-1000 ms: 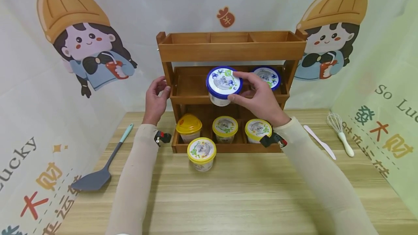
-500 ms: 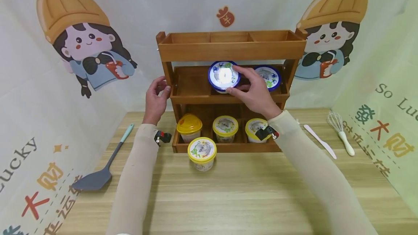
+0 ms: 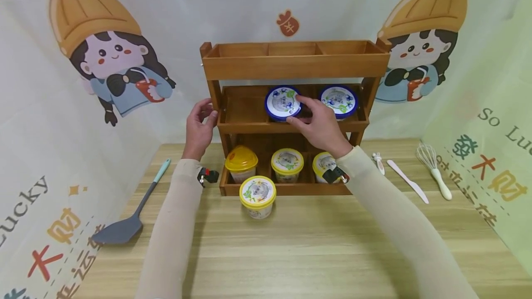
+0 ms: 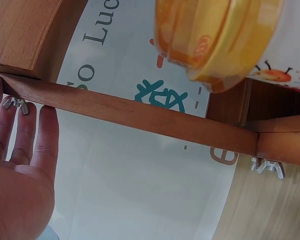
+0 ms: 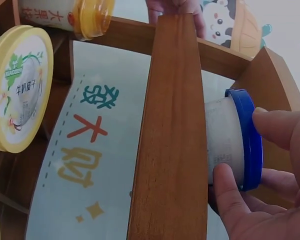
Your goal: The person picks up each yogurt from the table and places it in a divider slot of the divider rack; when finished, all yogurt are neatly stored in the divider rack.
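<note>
In the middle tier of a wooden rack (image 3: 293, 61), a blue-lidded tub (image 3: 279, 103) sits in the centre, its lid printed with blueberries. My right hand (image 3: 322, 126) holds it from the right, thumb and fingers around its lid and side; the right wrist view shows the tub (image 5: 225, 142) behind the front rail. Another blue-lidded tub (image 3: 338, 100) is to its right. My left hand (image 3: 199, 128) grips the rack's left side post (image 4: 125, 112), thumb on one side and fingers on the other.
The bottom tier holds a domed yellow-lidded tub (image 3: 241, 159) and two flat yellow-lidded tubs, one being this tub (image 3: 287, 163). Another yellow-lidded tub (image 3: 257, 195) stands in front. A spatula (image 3: 124, 227) lies left; a pink knife (image 3: 407, 180) and whisk (image 3: 434, 170) lie right.
My right hand has lowered the blue-lidded tub from in front of the middle tier back into its centre. The left hand stays at the post.
</note>
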A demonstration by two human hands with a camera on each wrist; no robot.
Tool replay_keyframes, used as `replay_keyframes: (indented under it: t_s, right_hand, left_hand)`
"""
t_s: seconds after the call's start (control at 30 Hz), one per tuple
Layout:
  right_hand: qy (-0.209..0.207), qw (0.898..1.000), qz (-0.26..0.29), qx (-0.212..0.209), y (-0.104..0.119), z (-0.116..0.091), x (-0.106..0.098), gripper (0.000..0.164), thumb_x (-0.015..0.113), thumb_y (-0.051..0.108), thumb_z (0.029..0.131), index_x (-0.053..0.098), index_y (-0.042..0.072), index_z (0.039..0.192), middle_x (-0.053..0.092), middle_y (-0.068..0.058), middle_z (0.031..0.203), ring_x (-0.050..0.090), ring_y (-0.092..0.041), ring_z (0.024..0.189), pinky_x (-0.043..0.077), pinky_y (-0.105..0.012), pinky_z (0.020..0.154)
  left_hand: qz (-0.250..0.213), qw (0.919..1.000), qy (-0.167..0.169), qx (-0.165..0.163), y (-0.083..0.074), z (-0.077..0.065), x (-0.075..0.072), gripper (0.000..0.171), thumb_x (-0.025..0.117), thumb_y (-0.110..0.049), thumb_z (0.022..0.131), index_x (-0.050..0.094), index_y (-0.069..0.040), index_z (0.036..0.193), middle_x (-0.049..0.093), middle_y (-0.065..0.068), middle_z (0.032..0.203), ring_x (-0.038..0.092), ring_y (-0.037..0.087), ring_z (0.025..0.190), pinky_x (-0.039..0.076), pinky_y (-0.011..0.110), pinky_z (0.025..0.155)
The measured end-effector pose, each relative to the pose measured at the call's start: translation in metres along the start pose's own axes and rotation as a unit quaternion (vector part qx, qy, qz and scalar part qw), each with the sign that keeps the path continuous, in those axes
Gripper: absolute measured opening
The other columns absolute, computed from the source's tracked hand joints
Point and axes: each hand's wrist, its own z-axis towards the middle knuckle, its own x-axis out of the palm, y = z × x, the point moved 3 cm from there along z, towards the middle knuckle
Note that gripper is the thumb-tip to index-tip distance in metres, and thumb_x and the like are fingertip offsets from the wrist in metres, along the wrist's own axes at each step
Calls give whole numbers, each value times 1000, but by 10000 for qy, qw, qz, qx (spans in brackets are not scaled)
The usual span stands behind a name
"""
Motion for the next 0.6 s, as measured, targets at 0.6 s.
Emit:
replay_keyframes:
  t_s: [0.6]
  right_hand:
    - [25, 9993, 383, -5, -4, -47, -2, 57, 77, 23, 99, 57, 7, 149, 60, -14, 149, 65, -31, 131, 62, -43, 99]
  left_hand:
    - [0, 10000, -38, 34, 0, -1, 2, 41, 61, -18, 108, 57, -18, 149, 59, 11, 136, 60, 24, 129, 59, 33, 104]
